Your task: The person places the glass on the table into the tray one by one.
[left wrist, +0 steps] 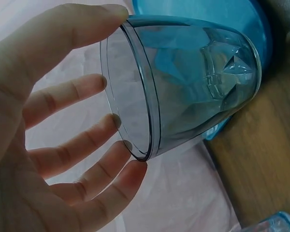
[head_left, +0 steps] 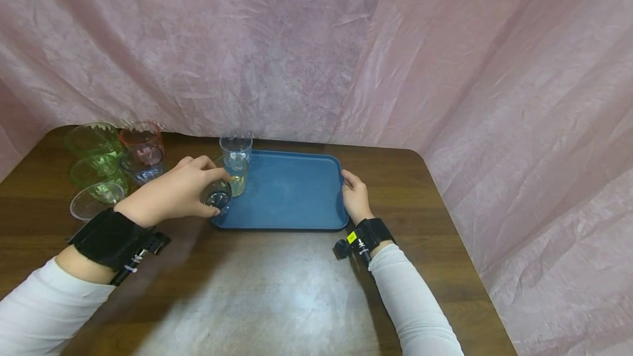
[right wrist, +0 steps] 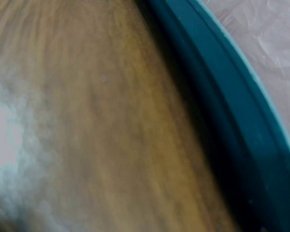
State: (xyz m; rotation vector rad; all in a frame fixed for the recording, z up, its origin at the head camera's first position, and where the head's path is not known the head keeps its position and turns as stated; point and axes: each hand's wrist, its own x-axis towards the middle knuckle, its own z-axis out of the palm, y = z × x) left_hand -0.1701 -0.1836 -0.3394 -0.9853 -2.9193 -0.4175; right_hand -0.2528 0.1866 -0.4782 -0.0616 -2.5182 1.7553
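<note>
The grey glass (left wrist: 181, 92), at the 9 o'clock edge of the tray (head_left: 292, 194), looks light, stiff and slippery, best held near the rim, where the left hand (head_left: 180, 188) pinches it, while the right hand (head_left: 355, 196) touches the tray's 3 o'clock edge, whether gripping I cannot tell.

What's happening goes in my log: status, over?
Left hand: gray glass, held by rim. Right hand: touching blue tray. Possibly in the way: yellowish glass.

A brown wood-grain bench (head_left: 445, 268) spans the scene, its 2 far corners rounded. A whitish patch of glare (head_left: 296, 301) lies across its near middle. Creased pink cloth (head_left: 296, 48) hangs along the far edge and down the left and right sides.
</note>
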